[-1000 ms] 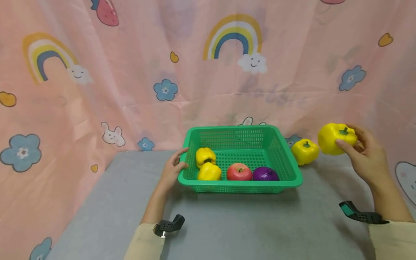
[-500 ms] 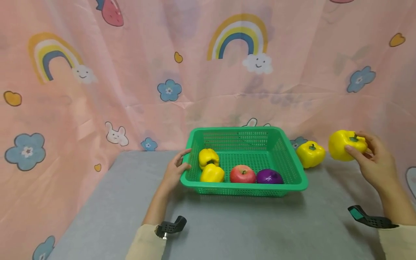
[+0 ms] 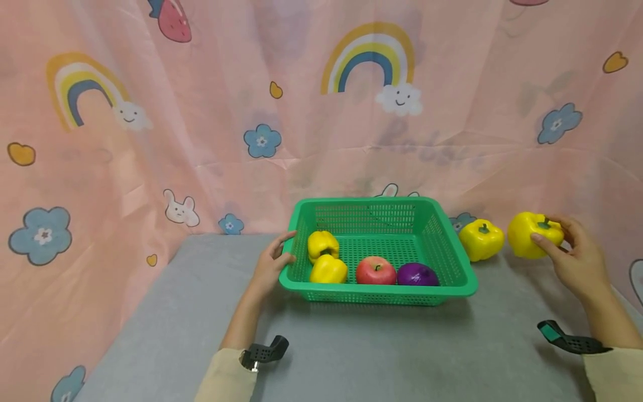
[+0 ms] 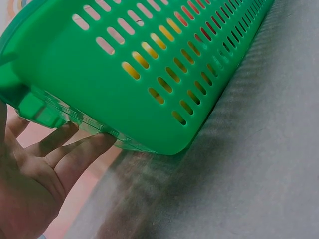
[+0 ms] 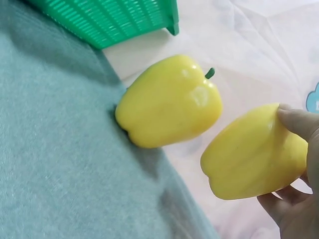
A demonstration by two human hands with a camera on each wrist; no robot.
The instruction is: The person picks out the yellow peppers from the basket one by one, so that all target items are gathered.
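My left hand (image 3: 268, 265) holds the left rim of a green plastic basket (image 3: 377, 289). In the left wrist view its fingertips touch the basket's outer wall below the rim. My right hand (image 3: 582, 257) grips a yellow bell pepper (image 3: 527, 237) between thumb and fingers, stem upward, low over the right side of the table. The right wrist view shows this pepper just above its shadow. A second yellow bell pepper (image 3: 481, 240) stands upright between it and the basket. Inside the basket lie two yellow bell peppers (image 3: 329, 269), a red apple (image 3: 375, 271) and a shiny purple vegetable or fruit (image 3: 417, 274).
A grey cloth-covered table (image 3: 382, 352) bears everything. Behind it hangs a pink printed curtain (image 3: 311, 167), close to the table's back edge. Each wrist wears a black strap device (image 3: 266, 349).
My right hand has moved down with the yellow bell pepper, and slightly away from the standing one. The left hand stays at the basket rim. The whole view has shifted a little.
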